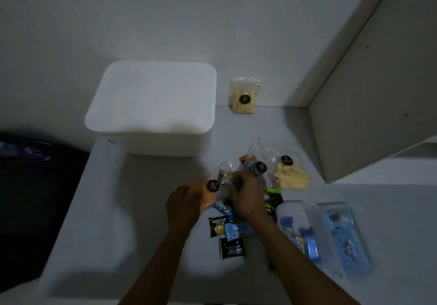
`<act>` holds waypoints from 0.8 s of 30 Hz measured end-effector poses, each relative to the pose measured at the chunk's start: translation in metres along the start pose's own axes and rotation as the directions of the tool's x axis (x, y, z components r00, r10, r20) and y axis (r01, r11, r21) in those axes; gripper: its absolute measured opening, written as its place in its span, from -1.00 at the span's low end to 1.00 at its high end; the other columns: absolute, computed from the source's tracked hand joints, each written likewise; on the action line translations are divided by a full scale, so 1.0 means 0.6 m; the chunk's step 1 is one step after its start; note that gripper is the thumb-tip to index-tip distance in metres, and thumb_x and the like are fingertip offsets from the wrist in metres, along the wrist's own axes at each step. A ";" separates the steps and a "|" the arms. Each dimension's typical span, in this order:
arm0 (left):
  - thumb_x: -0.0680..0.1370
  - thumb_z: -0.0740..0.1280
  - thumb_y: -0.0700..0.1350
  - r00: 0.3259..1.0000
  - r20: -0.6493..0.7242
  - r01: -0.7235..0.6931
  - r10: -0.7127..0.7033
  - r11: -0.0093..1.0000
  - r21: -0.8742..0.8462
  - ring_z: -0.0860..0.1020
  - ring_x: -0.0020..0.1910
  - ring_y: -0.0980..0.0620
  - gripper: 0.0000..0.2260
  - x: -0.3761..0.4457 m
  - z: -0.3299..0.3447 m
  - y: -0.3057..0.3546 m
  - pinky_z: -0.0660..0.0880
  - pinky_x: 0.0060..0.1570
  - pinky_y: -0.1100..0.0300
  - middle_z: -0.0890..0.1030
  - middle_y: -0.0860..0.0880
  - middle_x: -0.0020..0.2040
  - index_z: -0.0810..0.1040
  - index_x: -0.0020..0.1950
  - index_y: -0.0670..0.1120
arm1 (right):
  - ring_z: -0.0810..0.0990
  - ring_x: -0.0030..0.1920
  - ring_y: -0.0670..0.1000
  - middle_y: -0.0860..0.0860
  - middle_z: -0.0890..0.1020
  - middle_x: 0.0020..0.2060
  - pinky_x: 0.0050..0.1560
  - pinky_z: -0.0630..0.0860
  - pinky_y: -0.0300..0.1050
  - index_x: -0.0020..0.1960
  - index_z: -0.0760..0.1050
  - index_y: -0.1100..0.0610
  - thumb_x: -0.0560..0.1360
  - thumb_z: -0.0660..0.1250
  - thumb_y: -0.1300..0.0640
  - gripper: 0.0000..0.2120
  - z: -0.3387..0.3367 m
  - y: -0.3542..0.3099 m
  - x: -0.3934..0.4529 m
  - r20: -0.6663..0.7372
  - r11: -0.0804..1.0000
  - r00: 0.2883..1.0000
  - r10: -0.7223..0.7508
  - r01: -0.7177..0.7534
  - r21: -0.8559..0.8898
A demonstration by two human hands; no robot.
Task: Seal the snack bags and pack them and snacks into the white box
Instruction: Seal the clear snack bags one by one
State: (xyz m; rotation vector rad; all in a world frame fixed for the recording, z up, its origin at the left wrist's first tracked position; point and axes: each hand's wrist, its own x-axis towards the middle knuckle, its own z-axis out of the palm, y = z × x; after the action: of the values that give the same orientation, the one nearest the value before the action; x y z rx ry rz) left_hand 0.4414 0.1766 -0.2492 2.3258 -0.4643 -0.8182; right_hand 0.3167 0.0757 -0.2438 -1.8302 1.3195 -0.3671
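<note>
The white box (151,106) stands with its lid on at the back of the table. In front of it, my left hand (183,201) grips the lower part of a clear snack bag with orange snacks (208,200) and a black round sticker. My right hand (247,195) pinches the same bag's upper edge. A bag with dark contents (254,166) lies just behind my right hand. To its right lies a bag of pale yellow snacks (292,175). Another bag of yellow sticks (244,97) leans upright against the wall.
Small wrapped snacks lie under my arms: a black Nextar pack (218,226), a blue pack (236,231), a dark pack (231,248) and a green-black one (274,198). Two clear plastic containers (300,229) (345,236) with blue packs sit at the right. A wall corner rises at the right.
</note>
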 end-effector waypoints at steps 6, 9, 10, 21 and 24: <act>0.50 0.42 -0.05 0.992 0.102 -0.083 0.070 0.988 0.130 0.48 0.25 -0.20 -0.58 0.029 0.026 -0.007 0.37 0.28 0.02 0.54 -0.23 0.23 0.50 0.28 -0.25 | 0.37 0.37 0.18 0.13 0.51 0.31 0.27 0.40 0.06 0.40 0.36 0.10 0.53 0.35 0.05 -0.52 0.022 0.000 0.050 0.073 0.876 0.996 0.053 -0.011 -0.481; 0.48 0.44 -0.04 0.976 0.164 -0.182 0.144 0.950 0.252 0.35 0.35 -0.15 -0.50 0.056 0.036 -0.005 0.25 0.28 0.07 0.48 -0.17 0.32 0.44 0.35 -0.18 | 0.27 0.44 0.19 0.15 0.51 0.31 0.33 0.32 0.11 0.43 0.30 0.05 0.51 0.35 0.00 -0.47 0.029 0.010 0.072 0.118 0.851 0.990 0.080 -0.007 -0.525; 0.47 0.44 -0.01 0.975 0.172 -0.185 0.139 0.940 0.287 0.34 0.35 -0.14 -0.49 0.065 0.041 -0.008 0.24 0.27 0.08 0.49 -0.14 0.32 0.43 0.36 -0.14 | 0.27 0.44 0.20 0.16 0.52 0.30 0.34 0.31 0.11 0.42 0.31 0.03 0.51 0.36 0.01 -0.48 0.030 0.012 0.075 0.118 0.853 0.990 0.078 -0.005 -0.521; 0.31 0.57 -0.06 0.987 0.162 -0.011 0.006 0.999 0.032 0.64 -0.21 -0.01 -0.71 0.070 0.022 -0.024 0.60 -0.15 0.08 0.65 -0.02 -0.20 0.61 -0.05 -0.11 | 0.51 0.24 0.15 0.06 0.61 0.12 0.21 0.50 0.10 0.17 0.56 -0.03 0.46 0.42 0.03 -0.71 0.018 0.012 0.086 0.180 0.915 0.977 0.117 -0.036 -0.402; 0.34 0.55 -0.14 0.985 0.173 -0.002 0.021 0.994 -0.111 0.62 -0.16 -0.13 -0.79 0.054 0.005 -0.027 0.58 -0.10 -0.05 0.63 -0.06 -0.21 0.58 -0.13 -0.09 | 0.54 0.13 0.12 0.01 0.61 -0.03 0.06 0.53 0.03 -0.15 0.48 -0.12 0.45 0.42 0.00 -0.88 0.017 0.009 0.081 0.221 0.936 0.969 0.107 -0.023 -0.351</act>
State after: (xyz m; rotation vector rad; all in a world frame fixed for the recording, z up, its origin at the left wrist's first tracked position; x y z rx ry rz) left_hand 0.4655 0.1710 -0.2761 2.1582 -0.4934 -1.0207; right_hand 0.3394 0.0368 -0.2649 -2.0363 1.3335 0.1297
